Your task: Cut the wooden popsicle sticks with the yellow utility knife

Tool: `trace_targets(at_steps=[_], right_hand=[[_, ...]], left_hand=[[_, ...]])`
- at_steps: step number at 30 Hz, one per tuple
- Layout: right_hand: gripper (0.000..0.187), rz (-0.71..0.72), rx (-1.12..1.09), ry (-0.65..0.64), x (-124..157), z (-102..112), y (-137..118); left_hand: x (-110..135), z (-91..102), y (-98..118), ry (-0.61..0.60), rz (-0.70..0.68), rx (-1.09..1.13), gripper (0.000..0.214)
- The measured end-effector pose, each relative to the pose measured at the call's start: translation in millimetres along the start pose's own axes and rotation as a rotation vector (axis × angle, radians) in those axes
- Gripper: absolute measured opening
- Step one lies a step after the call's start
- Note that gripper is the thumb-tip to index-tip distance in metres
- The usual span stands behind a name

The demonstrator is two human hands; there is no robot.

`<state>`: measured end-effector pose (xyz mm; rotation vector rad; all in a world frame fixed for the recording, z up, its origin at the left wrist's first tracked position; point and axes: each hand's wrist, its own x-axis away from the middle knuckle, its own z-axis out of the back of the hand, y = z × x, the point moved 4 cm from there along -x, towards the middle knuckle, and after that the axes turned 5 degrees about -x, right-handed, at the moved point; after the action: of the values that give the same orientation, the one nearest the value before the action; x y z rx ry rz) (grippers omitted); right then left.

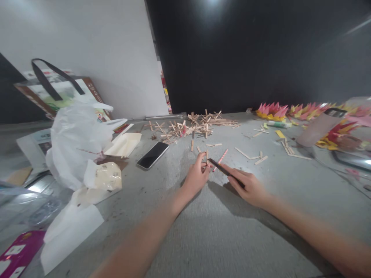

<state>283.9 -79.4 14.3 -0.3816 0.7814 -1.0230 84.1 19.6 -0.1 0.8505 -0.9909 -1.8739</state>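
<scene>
My left hand (pixel 196 177) is closed, pinching a short wooden craft stick (pixel 206 155) upright between thumb and fingers. In my right hand (pixel 249 187) is a slim dark tool (pixel 224 170), gripped along its length, its tip against or very near the stick. Whether that tool has a blade I cannot tell. A pink-and-white patterned strip (pixel 223 156) lies on the table just behind the tool. Farther back stands a pile of crossed craft sticks (pixel 199 125), with loose stick pieces (pixel 242 153) scattered to the right.
To the left lie a phone (pixel 153 155), a cream tray (pixel 127 144), a white plastic bag (pixel 78 139) and paper (pixel 72 235). Pink and yellow paper crafts (pixel 271 111) and a tumbler (pixel 320 127) stand at the right, near a cable. Walls close off the back.
</scene>
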Motion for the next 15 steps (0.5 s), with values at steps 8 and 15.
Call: trace_targets(at_steps=[8,15], right_hand=[[0.053,-0.018,-0.025,-0.009,-3.4,-3.7,4.0],[0.051,-0.027,-0.038,0.013,-4.8,-3.9,3.6]], left_hand=[[1.1,-1.9,-0.3,-0.017,0.012,0.122,0.045],[1.1,-2.7,-2.2,0.027,0.009,0.122,0.045]])
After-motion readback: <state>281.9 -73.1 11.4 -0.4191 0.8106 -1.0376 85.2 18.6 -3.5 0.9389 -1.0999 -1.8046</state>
